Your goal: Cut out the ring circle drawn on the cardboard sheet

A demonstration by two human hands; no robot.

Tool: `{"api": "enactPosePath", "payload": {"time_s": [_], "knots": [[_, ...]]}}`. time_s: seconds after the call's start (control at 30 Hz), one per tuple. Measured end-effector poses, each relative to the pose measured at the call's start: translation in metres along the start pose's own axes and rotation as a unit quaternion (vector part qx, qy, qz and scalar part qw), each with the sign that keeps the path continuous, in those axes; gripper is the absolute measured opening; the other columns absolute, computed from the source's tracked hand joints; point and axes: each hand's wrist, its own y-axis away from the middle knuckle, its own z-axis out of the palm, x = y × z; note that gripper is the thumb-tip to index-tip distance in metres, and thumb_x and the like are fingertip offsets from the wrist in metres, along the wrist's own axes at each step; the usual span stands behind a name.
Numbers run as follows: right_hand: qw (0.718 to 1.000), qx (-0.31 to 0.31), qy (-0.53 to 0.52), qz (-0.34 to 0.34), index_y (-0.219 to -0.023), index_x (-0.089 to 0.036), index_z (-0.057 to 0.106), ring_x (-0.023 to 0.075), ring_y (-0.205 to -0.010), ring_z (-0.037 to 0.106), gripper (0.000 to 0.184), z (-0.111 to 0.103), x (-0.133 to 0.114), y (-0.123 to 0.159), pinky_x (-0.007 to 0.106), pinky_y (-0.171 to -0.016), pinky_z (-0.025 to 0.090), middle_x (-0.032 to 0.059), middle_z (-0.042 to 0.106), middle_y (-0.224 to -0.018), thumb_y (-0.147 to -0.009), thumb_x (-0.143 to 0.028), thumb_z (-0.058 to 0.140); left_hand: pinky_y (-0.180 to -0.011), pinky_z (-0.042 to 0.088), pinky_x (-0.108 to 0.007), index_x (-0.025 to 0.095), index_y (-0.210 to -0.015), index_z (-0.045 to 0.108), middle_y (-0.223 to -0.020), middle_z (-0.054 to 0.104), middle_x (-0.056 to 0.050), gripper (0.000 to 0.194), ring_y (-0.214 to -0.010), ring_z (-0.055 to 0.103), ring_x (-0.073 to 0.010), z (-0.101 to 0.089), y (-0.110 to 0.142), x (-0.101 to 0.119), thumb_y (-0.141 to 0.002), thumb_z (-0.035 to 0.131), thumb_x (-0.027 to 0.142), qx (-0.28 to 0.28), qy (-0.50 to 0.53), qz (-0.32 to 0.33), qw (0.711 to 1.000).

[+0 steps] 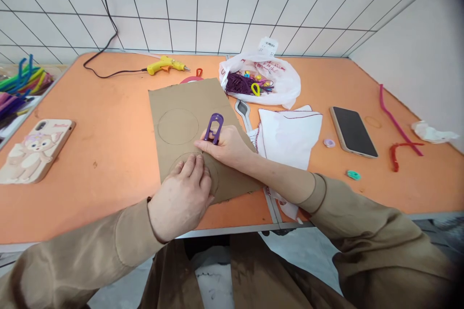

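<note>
A brown cardboard sheet [203, 95] lies on the orange table, with one drawn circle in its upper part and a second lower down. My left hand [184, 193] rests flat on the lower circle, fingers stretched out and pressing on the cardboard. In my right hand [230, 146] is a small purple tool with an open, loop-shaped frame [213, 128], gripped between thumb and fingers. Its lower end points at the cardboard near the lower circle's top edge, close to my left fingertips. My fingers partly hide the tool's working end.
A yellow glue gun [165, 64] lies at the back, its cord running left. Behind the cardboard sits a white plastic bag [282, 82] of craft pieces. White cloth [290, 135] and a phone [353, 132] lie right; a cased phone [38, 150] lies left.
</note>
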Motion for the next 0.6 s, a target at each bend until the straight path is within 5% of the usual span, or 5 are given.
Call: {"api": "enactPosePath", "payload": {"time_s": [0.6], "knots": [[0.999,-0.01,0.036,0.002,-0.065,-0.014,0.066,0.0143,-0.066,0.06,0.026,0.0006,-0.0011,-0.0011,0.025,-0.063,0.042,0.0033,0.066,-0.066,-0.084,-0.031,0.061,-0.085,0.053,-0.054,-0.005,-0.105,0.069,-0.12,0.061,-0.037,0.041,-0.111,0.06,-0.0477,0.0003,0.0009,0.0001,-0.089,0.05,0.027,-0.01,0.002,0.002,1.0]]}}
